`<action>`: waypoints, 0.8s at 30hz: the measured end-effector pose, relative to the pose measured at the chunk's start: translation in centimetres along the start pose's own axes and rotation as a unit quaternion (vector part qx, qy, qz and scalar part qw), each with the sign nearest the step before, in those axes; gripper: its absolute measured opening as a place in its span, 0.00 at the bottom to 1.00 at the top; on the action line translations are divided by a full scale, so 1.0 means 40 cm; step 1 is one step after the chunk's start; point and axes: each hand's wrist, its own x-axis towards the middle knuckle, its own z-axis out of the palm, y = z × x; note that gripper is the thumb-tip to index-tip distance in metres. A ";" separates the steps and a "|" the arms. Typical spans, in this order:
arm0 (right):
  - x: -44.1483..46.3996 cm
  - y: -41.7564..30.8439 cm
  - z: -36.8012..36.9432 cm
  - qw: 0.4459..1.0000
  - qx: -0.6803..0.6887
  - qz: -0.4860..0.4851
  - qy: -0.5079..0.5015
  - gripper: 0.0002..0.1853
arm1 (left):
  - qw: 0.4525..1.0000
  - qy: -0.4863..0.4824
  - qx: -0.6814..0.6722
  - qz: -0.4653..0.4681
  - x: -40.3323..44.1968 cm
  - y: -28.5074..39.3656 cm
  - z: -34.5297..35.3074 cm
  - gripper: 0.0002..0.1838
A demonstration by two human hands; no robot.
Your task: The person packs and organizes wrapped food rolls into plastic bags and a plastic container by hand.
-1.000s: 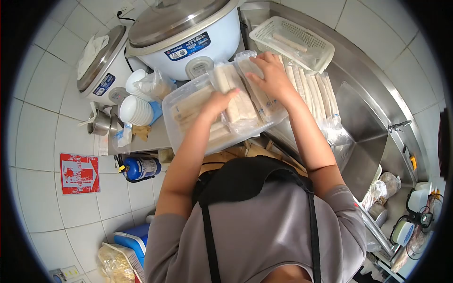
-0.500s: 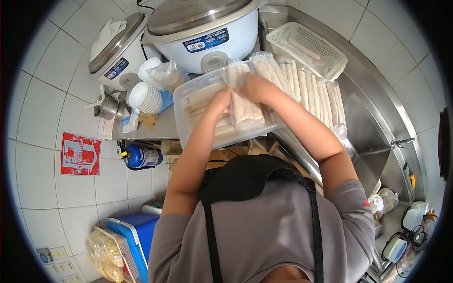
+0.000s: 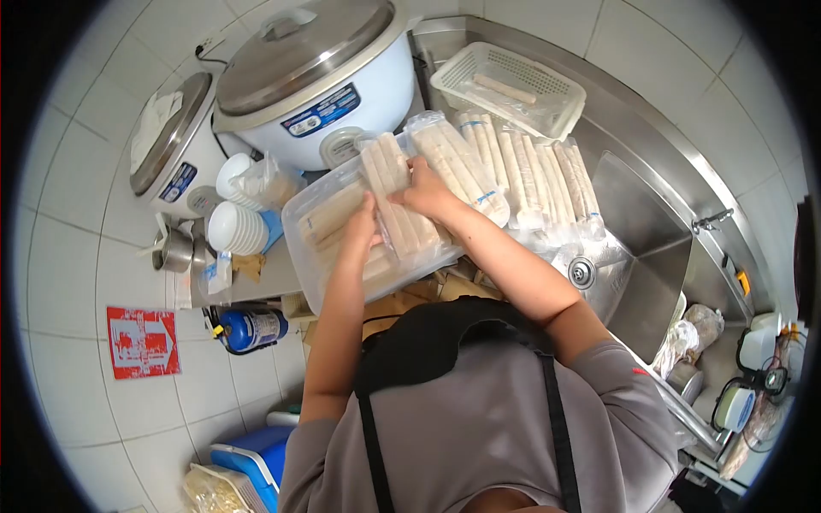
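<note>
Both hands are on a clear bag of long pale rolls [image 3: 400,209] that lies tilted over a clear plastic tub [image 3: 301,248]. My left hand [image 3: 363,229] grips the bag's left side, fingers partly hidden behind it. My right hand [image 3: 423,190] holds its right edge, thumb and fingers curled on the plastic. More bagged rolls lie inside the tub under this bag. Just right of my right hand, another bag of rolls [image 3: 462,171] with blue print rests against the tub. Further bagged rolls [image 3: 539,175] lie in a row beyond it.
Behind the tub stand a large rice cooker [image 3: 316,85] and a smaller one [image 3: 175,154]. White bowls [image 3: 235,229] are stacked at left. A white basket [image 3: 547,101] with one roll sits at the back, and a steel sink [image 3: 633,205] at right. A fire extinguisher [image 3: 248,330] hangs below left.
My right hand has left the neighbouring bag and now holds the same bag as my left hand. The neighbouring bag lies let go, slanting to the right of the tub. The camera view has shifted.
</note>
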 end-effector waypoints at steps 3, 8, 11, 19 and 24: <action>0.084 0.083 -0.054 0.932 0.325 0.061 -0.147 0.32 | 1.000 0.000 0.011 -0.002 0.004 0.011 -0.010 0.29; 0.157 0.036 -0.366 0.953 0.276 -0.059 -0.107 0.27 | 0.986 0.016 0.151 0.072 0.016 -0.011 -0.004 0.25; 0.276 0.069 -0.551 0.976 0.192 -0.065 -0.084 0.31 | 0.979 0.052 0.168 0.102 0.026 -0.025 0.001 0.21; 0.590 0.350 -0.671 0.993 -0.014 0.092 -0.071 0.36 | 0.960 0.115 0.210 0.144 0.015 -0.029 0.011 0.14; 0.712 0.544 -0.629 0.989 -0.070 0.067 -0.108 0.35 | 0.967 0.129 0.183 0.125 0.007 -0.029 0.019 0.13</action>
